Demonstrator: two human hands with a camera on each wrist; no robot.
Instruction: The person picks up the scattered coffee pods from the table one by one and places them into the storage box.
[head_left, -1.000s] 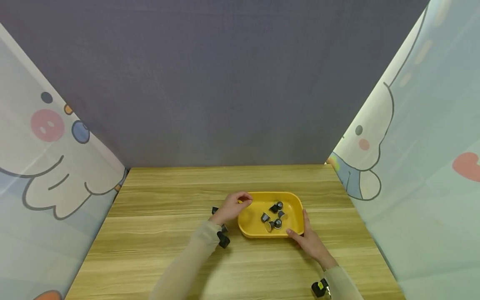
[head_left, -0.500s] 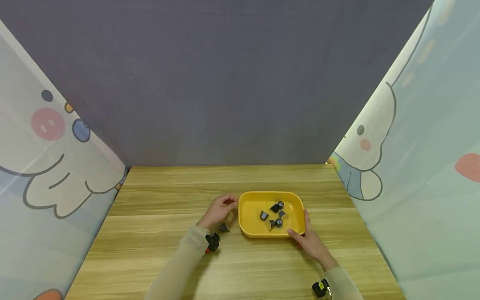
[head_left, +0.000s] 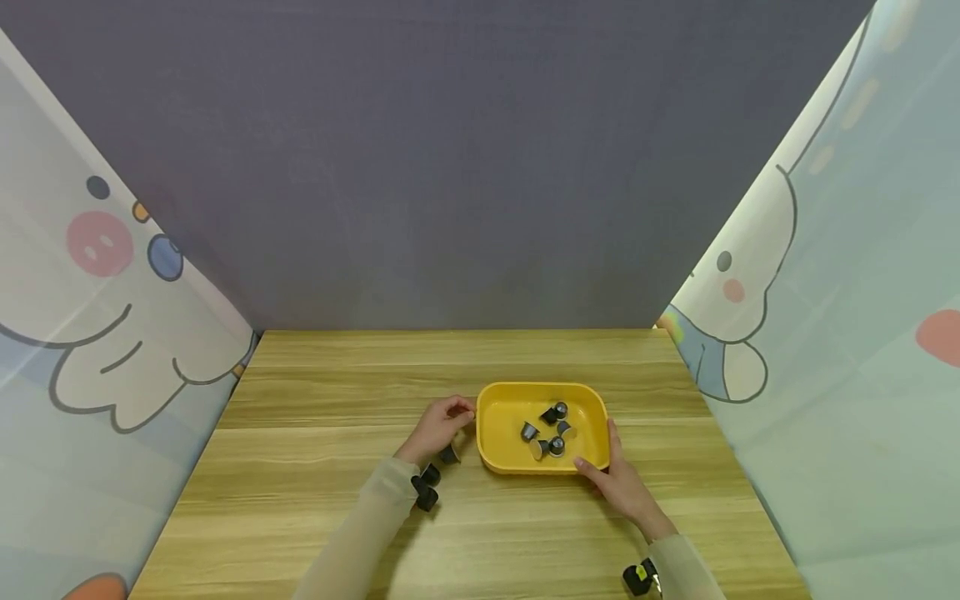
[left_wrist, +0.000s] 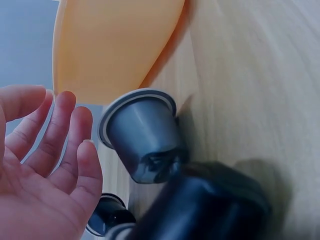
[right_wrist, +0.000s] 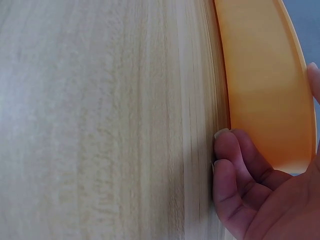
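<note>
Wooden tabletop (head_left: pixel 322 467), yellow tray (head_left: pixel 504 437) with right end in the right grip (head_left: pixel 622 487)

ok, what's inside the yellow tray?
Six dark capsules are visible, lying loosely on the floor of the tray, some close together. The floor right beneath them is covered, and the right hand hides part of the near right rim.

Pale cream sleeves (head_left: pixel 356 529) are worn with a black, yellow-marked right-wrist device (head_left: pixel 636 579).
</note>
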